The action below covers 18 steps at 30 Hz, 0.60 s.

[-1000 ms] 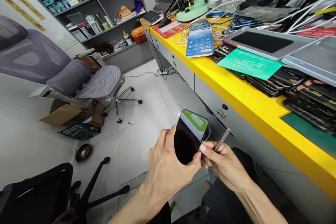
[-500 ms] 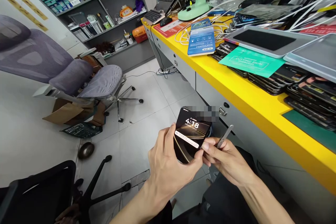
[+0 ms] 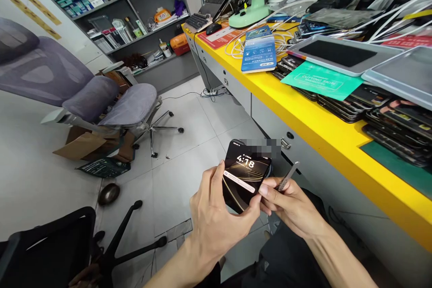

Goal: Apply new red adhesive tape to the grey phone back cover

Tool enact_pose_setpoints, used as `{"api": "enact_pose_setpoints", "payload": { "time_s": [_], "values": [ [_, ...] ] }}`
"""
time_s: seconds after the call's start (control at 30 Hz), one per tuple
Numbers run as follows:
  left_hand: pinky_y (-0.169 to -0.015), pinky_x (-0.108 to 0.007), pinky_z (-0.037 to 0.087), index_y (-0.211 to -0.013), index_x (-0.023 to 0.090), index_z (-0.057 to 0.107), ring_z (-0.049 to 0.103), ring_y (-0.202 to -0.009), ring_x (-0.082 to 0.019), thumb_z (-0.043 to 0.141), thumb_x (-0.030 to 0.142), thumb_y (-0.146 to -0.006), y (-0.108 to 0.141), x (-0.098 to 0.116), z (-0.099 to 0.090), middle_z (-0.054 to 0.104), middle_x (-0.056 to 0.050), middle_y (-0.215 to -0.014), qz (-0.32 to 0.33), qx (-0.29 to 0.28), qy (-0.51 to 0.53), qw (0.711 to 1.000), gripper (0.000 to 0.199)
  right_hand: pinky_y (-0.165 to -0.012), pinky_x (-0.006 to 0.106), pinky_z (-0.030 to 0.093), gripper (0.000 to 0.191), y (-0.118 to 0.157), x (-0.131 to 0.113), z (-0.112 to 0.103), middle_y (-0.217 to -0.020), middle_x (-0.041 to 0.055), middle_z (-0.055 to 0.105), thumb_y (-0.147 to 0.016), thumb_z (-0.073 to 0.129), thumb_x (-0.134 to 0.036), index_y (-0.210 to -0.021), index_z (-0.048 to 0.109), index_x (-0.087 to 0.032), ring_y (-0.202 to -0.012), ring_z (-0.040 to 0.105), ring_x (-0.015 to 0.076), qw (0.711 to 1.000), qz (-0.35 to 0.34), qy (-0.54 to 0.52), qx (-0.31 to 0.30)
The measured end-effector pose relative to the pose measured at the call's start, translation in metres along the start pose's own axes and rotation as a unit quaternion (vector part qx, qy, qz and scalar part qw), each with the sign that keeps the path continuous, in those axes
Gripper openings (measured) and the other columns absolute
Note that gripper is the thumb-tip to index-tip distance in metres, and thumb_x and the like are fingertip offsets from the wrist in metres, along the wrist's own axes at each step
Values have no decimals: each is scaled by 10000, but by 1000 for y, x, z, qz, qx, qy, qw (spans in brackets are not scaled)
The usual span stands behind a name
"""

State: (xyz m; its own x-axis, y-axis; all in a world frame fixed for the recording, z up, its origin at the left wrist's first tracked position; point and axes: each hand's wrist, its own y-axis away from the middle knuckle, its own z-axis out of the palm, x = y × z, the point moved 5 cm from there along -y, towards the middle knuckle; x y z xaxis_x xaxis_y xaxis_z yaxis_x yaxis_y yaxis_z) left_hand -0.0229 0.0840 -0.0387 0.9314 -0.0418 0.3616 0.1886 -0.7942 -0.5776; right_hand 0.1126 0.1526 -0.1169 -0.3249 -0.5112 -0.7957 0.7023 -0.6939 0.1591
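Observation:
A smartphone (image 3: 242,175), its lit screen reading 4:18, is tilted in front of me above the floor. My left hand (image 3: 219,209) grips it by its sides, fingers along the left edge and thumb at the lower right. At the phone's lower right edge, my right hand (image 3: 286,202) pinches with thumb and finger close to the left thumb. Grey metal tweezers (image 3: 287,177) stick out from that same hand, pointing up and right. The phone's back and the right hand's curled fingers are partly hidden.
A yellow-topped desk (image 3: 286,103) runs along the right, carrying stacked phone parts (image 3: 340,105), a green card (image 3: 322,80), a blue box (image 3: 259,50) and a green fan (image 3: 249,13). Left of me are a grey chair (image 3: 130,103) and a black chair (image 3: 54,247).
The phone's top edge has dipped slightly, and its screen is seen at a flatter angle. Both hands keep nearly the same hold and place.

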Motion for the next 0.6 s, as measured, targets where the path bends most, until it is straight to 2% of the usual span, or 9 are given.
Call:
{"api": "enact_pose_setpoints", "payload": {
  "time_s": [0.17, 0.27, 0.37, 0.47, 0.53, 0.6],
  "values": [
    [-580, -353, 632, -1385, 89, 535, 746, -896, -252, 798, 412, -782, -2, 0, 3, 690, -143, -1122, -8, -21, -15, 1000, 732, -549, 271, 334, 475, -1, -1, -1, -524, -60, 394, -889, 813, -491, -621, 589, -170, -534, 427, 107, 1000, 5, 0, 15],
    [-605, -361, 638, -1395, 110, 524, 746, -917, -258, 791, 420, -786, -2, -1, 5, 688, -137, -1131, -13, -27, -12, 999, 734, -562, 282, 344, 507, -1, -2, 0, -518, -58, 395, -881, 812, -517, -602, 551, -182, -532, 415, 109, 1000, 7, 5, 21],
    [-669, -375, 649, -1422, 158, 506, 737, -939, -257, 782, 415, -788, -1, -4, 8, 676, -120, -1148, -38, -48, 6, 998, 738, -557, 283, 327, 485, 0, -3, 0, -529, -54, 405, -866, 826, -528, -633, 598, -169, -534, 401, 108, 999, 9, 19, 24],
    [-727, -401, 648, -1430, 206, 504, 723, -943, -252, 771, 372, -775, -3, -8, 8, 664, -97, -1160, -83, -81, 52, 992, 726, -560, 281, 321, 416, 3, -8, -4, -552, -61, 400, -898, 800, -535, -783, 710, -145, -538, 387, 106, 998, 2, 36, 44],
    [-771, -416, 641, -1417, 228, 531, 708, -994, -263, 771, 342, -760, -5, -14, 7, 663, -88, -1159, -132, -115, 106, 979, 708, -570, 280, 340, 400, 9, -14, -10, -579, -74, 346, -967, 708, -558, -912, 748, -164, -547, 369, 110, 996, -11, 36, 75],
    [-803, -412, 632, -1374, 246, 590, 687, -1047, -272, 758, 326, -773, -6, -23, 9, 673, -83, -1141, -202, -175, 213, 940, 629, -599, 287, 385, 422, 18, -23, -16, -623, -57, 355, -1033, 591, -572, -952, 763, -195, -584, 400, 126, 992, -35, 42, 110]
  ]
}}
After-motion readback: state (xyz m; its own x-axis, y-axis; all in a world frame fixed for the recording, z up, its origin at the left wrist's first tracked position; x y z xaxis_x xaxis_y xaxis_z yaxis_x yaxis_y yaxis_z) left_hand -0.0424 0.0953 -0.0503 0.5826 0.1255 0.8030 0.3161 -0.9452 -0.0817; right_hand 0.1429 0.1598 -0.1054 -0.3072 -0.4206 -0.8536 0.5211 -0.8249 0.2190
